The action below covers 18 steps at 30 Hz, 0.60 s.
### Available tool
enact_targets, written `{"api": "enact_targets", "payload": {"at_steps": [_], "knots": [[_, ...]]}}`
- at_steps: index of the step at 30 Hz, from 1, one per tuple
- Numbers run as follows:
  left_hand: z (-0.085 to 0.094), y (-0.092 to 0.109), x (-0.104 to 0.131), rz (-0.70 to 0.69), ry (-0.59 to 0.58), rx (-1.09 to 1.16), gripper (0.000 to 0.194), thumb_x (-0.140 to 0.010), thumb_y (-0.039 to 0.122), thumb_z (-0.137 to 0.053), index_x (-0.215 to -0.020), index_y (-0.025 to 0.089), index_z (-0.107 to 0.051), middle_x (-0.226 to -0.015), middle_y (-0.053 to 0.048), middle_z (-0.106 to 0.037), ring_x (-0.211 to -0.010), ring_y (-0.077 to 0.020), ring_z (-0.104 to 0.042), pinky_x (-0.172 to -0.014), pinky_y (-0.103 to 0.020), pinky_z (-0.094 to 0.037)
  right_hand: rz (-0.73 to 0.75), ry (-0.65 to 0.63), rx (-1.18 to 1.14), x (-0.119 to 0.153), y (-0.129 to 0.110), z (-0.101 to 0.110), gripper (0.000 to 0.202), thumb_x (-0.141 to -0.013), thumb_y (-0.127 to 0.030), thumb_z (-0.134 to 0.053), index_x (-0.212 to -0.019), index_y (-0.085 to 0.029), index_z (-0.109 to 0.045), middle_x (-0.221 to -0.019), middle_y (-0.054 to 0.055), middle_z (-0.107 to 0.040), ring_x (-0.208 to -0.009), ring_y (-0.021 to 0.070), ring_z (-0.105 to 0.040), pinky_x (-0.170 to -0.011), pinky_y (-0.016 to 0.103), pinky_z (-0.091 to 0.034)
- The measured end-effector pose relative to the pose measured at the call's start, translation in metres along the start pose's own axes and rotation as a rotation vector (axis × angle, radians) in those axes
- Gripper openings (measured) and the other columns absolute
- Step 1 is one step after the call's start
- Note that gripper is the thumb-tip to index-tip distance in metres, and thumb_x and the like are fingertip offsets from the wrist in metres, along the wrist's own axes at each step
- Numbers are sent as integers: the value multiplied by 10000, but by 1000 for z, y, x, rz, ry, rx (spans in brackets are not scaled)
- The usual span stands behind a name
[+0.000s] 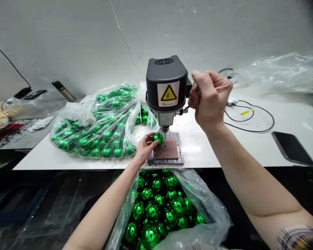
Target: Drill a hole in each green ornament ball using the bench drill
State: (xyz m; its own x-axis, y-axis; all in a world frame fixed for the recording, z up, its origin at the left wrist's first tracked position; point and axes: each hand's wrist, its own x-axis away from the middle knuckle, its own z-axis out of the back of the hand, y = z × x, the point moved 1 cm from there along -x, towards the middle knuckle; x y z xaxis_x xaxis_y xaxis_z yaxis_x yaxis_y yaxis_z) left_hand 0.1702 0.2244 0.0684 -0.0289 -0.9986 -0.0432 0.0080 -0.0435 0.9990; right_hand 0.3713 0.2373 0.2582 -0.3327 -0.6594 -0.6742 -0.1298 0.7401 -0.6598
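My left hand (145,148) holds a shiny green ball (158,138) by its left side, beneath the bit of a small black drill press (167,76). The ball is over the left back part of a brown board (167,150) on the press's grey metal base (181,159). My right hand (211,95) is raised at the right of the drill head, its fingers curled closed; the handle they seem to be round is mostly hidden. An open plastic bag full of green balls (152,210) is below the table edge in front of me.
A large clear bag of green balls (94,139) lies on the white table (41,158) at the left. On the right are a black phone (293,148), a looped black cable (261,130) and clear plastic sheeting (289,73). White gloves (41,123) lie far left.
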Motion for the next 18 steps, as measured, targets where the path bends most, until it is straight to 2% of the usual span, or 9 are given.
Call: {"api": "enact_targets", "payload": {"at_steps": [4, 10, 15, 18], "knots": [[-9, -5, -2, -41, -40, -65, 551, -708, 379, -821, -1167, 147, -624, -1099, -112, -705, -1006, -212, -657, -945, -384, -496, 31, -32, 47, -2, 2, 0, 541, -883, -493, -665, -545, -236, -329, -420, -57, -348, -351, 67, -272, -347, 292, -228], [-21, -11, 7, -115, 28, -160, 468, -697, 351, -827, -1069, 162, -615, -1066, -92, -702, -1010, -218, -650, -928, -366, -487, 35, 28, -61, 0, -3, -4, 545, -848, -347, -712, -501, -223, -310, -404, -66, -333, -307, 53, -282, -300, 258, -149], [-29, -22, 13, -130, 88, -119, 450, -714, 365, -817, -1034, 168, -569, -1029, -85, -682, -987, -210, -646, -925, -373, -497, 52, -18, 32, -1, 0, -1, 568, -875, -498, -671, -546, -228, -294, -417, -66, -321, -328, 57, -272, -339, 270, -203], [-33, -23, 15, -168, 70, -142, 515, -701, 340, -833, -1109, 168, -572, -1129, -108, -667, -1079, -234, -631, -993, -405, -483, 34, -12, 77, -1, 1, 0, 572, -878, -536, -650, -547, -233, -296, -419, -57, -320, -341, 68, -279, -349, 282, -207]]}}
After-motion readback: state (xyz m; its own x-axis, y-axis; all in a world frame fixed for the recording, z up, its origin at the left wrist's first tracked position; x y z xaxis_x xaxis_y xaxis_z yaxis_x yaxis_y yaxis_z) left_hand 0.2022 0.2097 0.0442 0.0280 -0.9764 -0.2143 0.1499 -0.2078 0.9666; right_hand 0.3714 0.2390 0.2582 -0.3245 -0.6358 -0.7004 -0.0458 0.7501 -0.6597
